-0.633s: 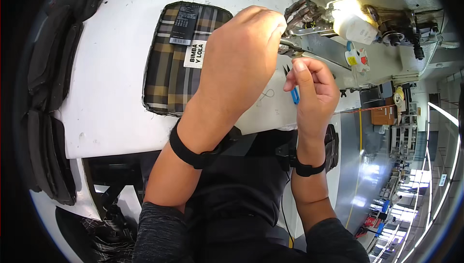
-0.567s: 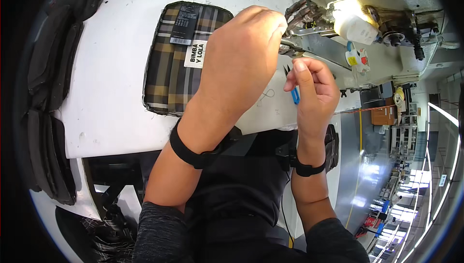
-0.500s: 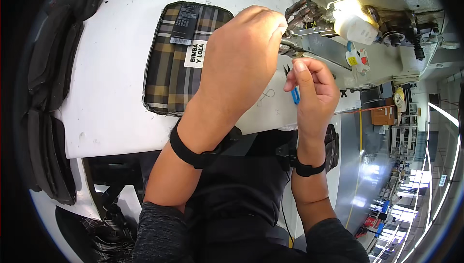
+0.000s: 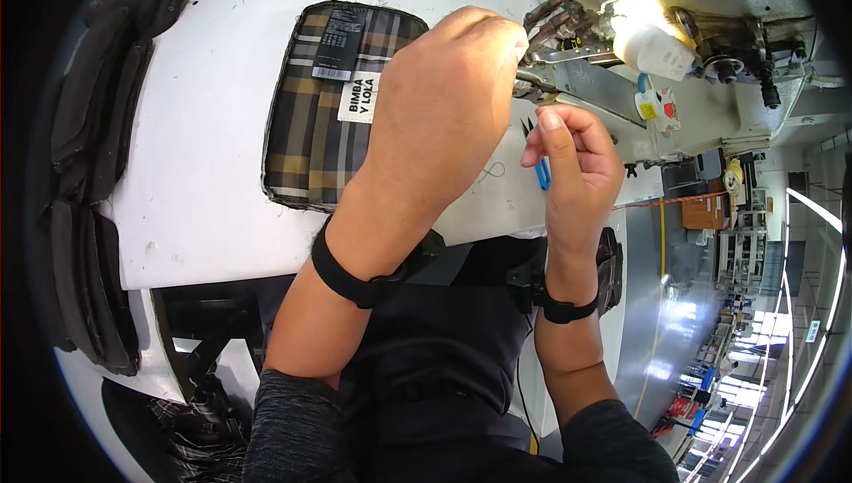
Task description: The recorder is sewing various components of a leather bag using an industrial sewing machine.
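My left hand is raised in front of the sewing machine's needle area. Its fingers are closed and turned away, so whatever they grip is hidden. Just to the right, my right hand has thumb and forefinger pressed together, the other fingers curled. Anything in that pinch is too small to make out. Beside its fingertips lie blue-handled thread snips, partly covered by the hand. A plaid fabric panel rests flat on the table, partly behind my left hand, with a black tag and a white label on it.
Stacked dark padded pieces line the left side of the white table. A lit lamp shines on the machine at upper right. A loose thread loop lies between my hands. Shelving and boxes stand farther right.
Almost nothing differs. My left hand has shifted very slightly upward; my right hand keeps its place.
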`<action>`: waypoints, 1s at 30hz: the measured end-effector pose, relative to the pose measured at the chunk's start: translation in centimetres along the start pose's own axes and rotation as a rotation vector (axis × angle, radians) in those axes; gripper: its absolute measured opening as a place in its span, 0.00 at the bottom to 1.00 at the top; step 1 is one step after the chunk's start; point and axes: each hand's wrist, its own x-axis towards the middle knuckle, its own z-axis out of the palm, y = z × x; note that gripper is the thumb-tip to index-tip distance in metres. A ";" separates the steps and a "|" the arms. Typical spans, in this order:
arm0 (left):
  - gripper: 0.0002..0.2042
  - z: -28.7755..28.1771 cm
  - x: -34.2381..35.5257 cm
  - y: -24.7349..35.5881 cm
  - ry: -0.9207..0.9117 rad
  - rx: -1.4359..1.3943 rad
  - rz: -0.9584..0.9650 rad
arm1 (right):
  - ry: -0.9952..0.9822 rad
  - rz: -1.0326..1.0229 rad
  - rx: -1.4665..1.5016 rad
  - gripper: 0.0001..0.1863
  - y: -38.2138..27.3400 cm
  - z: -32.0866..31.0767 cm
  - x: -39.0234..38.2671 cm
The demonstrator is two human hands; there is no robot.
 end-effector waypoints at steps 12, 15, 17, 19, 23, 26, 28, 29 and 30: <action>0.05 0.0 0.1 0.3 -0.003 -0.004 -0.030 | 0.011 0.008 -0.037 0.08 -0.5 0.3 0.0; 0.05 0.0 0.1 0.3 -0.009 0.016 -0.023 | 0.009 -0.008 -0.010 0.07 -0.5 0.2 0.2; 0.05 0.1 0.1 0.3 -0.017 0.030 -0.011 | 0.012 -0.022 0.015 0.07 -0.8 0.4 0.6; 0.05 0.1 0.1 0.3 0.000 0.059 0.006 | 0.064 -0.060 -0.002 0.07 -1.3 1.0 1.1; 0.05 -0.2 0.2 0.4 -0.011 0.075 0.012 | 0.085 -0.181 -0.187 0.12 -1.3 1.7 2.5; 0.05 -0.5 0.4 0.6 -0.041 0.149 0.050 | 0.092 -0.184 -0.336 0.11 -2.0 2.3 2.9; 0.05 -0.6 0.5 0.8 -0.072 0.185 0.044 | 0.099 -0.216 -0.367 0.10 -2.1 2.5 3.1; 0.05 -0.7 0.5 0.8 -0.075 0.182 0.048 | 0.091 -0.240 -0.392 0.09 -2.0 2.5 3.2; 0.05 -0.7 0.6 0.8 -0.080 0.198 0.057 | 0.083 -0.265 -0.417 0.09 -2.0 2.4 3.3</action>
